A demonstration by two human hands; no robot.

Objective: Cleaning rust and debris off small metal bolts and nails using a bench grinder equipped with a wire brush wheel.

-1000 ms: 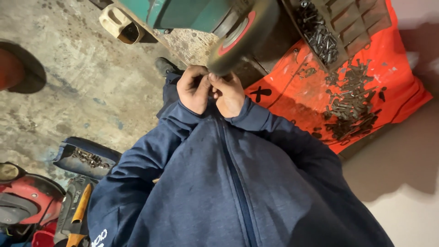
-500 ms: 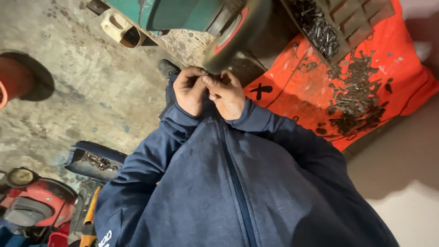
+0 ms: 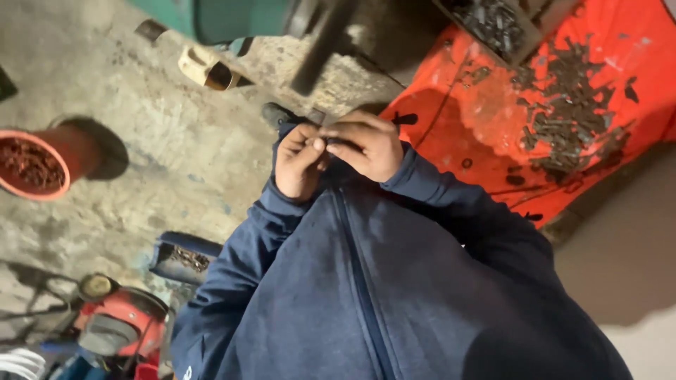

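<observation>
Two hands joined at chest height, pinching one small dark part (image 3: 331, 143) between them, too small and shadowed to identify. Left hand (image 3: 299, 160) curled, thumb and forefinger closed on the part's near end. Right hand (image 3: 366, 144) folded over the other end, fingers bent tight around it; how much of the part lies inside, impossible to tell. Just below the part, a navy zip jacket (image 3: 366, 281), both sleeves rising to the wrists. Beyond the part, a dark blurred bar (image 3: 320, 46) and a green machine body (image 3: 232, 15). Right of the part, a red sheet (image 3: 479, 119) strewn with a heap of dark screws (image 3: 570, 119). Far left of the part, an orange bowl (image 3: 32, 163) of reddish bits on the concrete floor (image 3: 141, 141). Below left, a dark tray (image 3: 179, 259) and a red tool (image 3: 116, 327).
</observation>
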